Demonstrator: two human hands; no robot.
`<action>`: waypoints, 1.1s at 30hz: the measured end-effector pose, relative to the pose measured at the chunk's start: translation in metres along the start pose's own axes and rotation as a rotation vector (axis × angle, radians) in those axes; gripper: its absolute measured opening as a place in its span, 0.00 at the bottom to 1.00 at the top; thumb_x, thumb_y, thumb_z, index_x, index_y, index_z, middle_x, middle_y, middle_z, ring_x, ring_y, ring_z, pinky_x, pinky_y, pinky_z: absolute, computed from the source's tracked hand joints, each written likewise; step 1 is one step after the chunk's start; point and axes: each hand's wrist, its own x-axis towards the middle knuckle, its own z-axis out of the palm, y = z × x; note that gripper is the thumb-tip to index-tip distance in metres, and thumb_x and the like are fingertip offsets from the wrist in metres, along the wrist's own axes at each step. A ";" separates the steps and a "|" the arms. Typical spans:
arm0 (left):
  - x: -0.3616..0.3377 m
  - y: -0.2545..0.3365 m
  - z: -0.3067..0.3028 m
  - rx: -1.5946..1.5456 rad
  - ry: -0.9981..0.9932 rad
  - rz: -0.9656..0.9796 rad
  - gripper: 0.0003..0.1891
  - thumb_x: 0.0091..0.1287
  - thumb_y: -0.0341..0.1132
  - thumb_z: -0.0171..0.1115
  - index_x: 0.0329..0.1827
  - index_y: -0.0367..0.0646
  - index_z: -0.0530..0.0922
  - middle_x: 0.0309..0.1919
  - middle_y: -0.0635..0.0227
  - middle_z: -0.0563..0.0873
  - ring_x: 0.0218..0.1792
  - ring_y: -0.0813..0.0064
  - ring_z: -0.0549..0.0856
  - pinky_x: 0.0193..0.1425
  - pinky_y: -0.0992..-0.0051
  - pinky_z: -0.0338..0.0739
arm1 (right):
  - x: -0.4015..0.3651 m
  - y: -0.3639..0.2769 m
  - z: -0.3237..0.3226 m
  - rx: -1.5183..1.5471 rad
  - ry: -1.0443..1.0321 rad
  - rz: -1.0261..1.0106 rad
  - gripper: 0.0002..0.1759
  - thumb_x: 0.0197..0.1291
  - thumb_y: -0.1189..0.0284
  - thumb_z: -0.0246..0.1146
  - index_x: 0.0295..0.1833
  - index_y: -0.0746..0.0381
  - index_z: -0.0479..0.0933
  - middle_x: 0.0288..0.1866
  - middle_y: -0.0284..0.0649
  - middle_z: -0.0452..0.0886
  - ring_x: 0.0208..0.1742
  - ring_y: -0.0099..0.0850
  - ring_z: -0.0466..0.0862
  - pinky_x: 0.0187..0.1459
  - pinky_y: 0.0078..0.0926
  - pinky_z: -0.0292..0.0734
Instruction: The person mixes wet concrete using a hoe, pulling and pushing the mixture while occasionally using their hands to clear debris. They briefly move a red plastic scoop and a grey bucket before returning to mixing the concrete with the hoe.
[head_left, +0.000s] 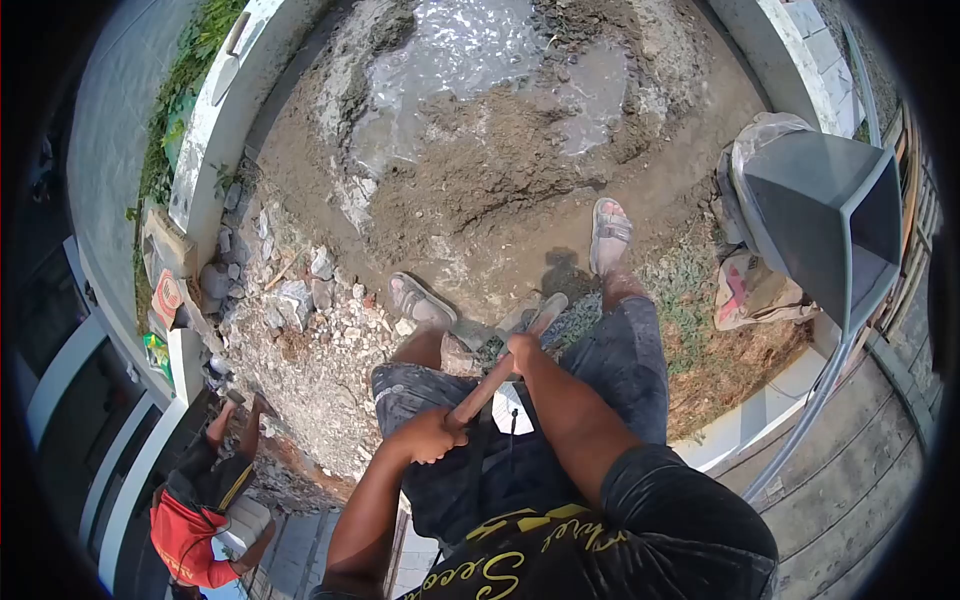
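My left hand (428, 436) is wrapped round the lower part of a wooden handle, close to my waist. Farther up the same handle, my right hand (522, 352) grips it between my knees. The tool looks like a hoe (546, 315); its far end hangs just beyond my right hand, and a greyish piece beside it is partly hidden. In front of my sandalled feet lies a heap of wet mortar (480, 150), brown and sandy at its near edge, with a grey watery pool (455, 45) in the middle.
Rubble and stones (300, 300) lie at the left, beside a low white wall (205, 150). A grey hopper-like box (815, 185) and a crumpled sack (755, 290) stand at the right. At the lower left another person in a red shirt (185, 525) carries a pale block.
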 end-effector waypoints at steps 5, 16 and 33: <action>0.074 0.034 -0.055 0.245 -0.084 -0.001 0.19 0.60 0.42 0.69 0.51 0.43 0.80 0.23 0.69 0.81 0.18 0.76 0.80 0.19 0.73 0.74 | 0.168 0.012 0.017 -0.039 0.047 0.116 0.14 0.67 0.75 0.51 0.57 0.60 0.69 0.45 0.47 0.75 0.33 0.43 0.80 0.26 0.45 0.78; 0.083 0.042 -0.109 0.589 0.135 0.192 0.23 0.59 0.44 0.64 0.50 0.34 0.78 0.44 0.42 0.85 0.49 0.43 0.84 0.55 0.53 0.76 | 0.060 -0.037 0.055 0.400 -0.218 0.066 0.04 0.60 0.75 0.54 0.38 0.59 0.65 0.30 0.40 0.67 0.24 0.36 0.71 0.25 0.39 0.72; -0.063 0.100 -0.186 0.864 0.375 -0.033 0.25 0.61 0.40 0.67 0.58 0.33 0.75 0.39 0.44 0.87 0.45 0.46 0.87 0.50 0.55 0.82 | -0.071 -0.090 0.184 0.680 -0.626 0.004 0.13 0.50 0.79 0.58 0.40 0.56 0.64 0.31 0.37 0.67 0.23 0.31 0.70 0.25 0.33 0.72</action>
